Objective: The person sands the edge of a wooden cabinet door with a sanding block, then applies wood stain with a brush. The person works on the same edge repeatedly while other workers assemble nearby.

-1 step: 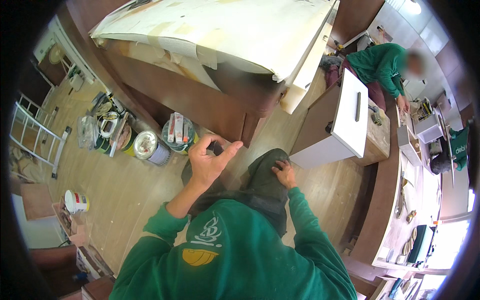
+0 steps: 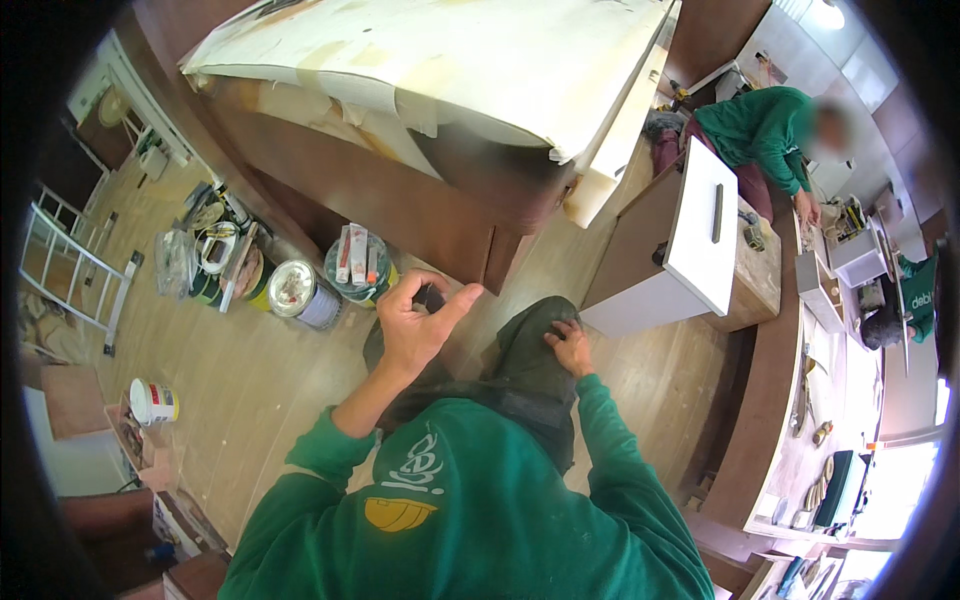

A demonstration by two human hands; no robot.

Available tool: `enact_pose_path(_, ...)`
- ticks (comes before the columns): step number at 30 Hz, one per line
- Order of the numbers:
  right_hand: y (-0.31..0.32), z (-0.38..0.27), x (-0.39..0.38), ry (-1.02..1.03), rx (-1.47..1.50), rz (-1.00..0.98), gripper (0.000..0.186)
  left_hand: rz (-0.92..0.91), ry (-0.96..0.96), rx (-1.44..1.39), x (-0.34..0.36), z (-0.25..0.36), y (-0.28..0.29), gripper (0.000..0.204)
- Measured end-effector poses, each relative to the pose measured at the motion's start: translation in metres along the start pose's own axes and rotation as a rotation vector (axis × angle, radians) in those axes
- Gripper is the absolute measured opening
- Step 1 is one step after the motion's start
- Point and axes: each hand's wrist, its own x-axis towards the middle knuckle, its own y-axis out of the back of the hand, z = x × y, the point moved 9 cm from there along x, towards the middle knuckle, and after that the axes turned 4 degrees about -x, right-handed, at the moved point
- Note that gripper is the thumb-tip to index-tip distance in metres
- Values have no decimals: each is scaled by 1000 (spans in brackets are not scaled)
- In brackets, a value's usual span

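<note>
My left hand (image 2: 415,325) is raised in front of the dark brown wooden cabinet (image 2: 400,195), near its lower corner. Its thumb stands apart from the bent fingers, in a C shape. Something dark shows through that gap; I cannot tell whether it touches the hand. My right hand (image 2: 570,348) rests on my right knee in dark trousers (image 2: 535,345), its fingers spread and holding nothing. Stained pale sheeting (image 2: 430,65) covers the cabinet's top and hangs over the front edge.
Beside the cabinet stand a paint can (image 2: 303,292) and a lidded bucket (image 2: 375,282) with boxed tubes on top. A white-fronted drawer unit (image 2: 640,250) is to my right, with a person in green (image 2: 755,125) behind it. A ladder (image 2: 75,265) stands left; a tool-strewn workbench (image 2: 770,400) runs right.
</note>
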Motion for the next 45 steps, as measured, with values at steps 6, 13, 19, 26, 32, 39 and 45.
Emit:
enact_pose_path(6, -2, -2, 0, 9, -27, 5, 53, -141, 93, -476, 10, 27, 6, 19)
enact_pose_path(13, -2, -7, 14, 18, -21, 27, 51, -21, -30, -232, 35, 64, -8, 12)
enact_pose_path(19, -5, -4, 13, 26, -11, 40, 52, 93, -55, -150, 32, 69, -9, 12)
enact_pose_path(26, -6, -6, 12, 13, -39, 29, 52, 107, -122, -130, 42, 85, -9, 14)
enact_pose_path(32, -8, -6, 11, -21, -18, 41, 51, 74, -82, -135, 39, 78, -9, 14)
enact_pose_path(39, -6, -9, 14, 0, -16, 32, 52, 84, -64, -246, 52, 92, -12, 11)
enact_pose_path(45, -10, -8, 20, 6, 35, 49, 52, 64, -10, -175, 47, 81, -8, 10)
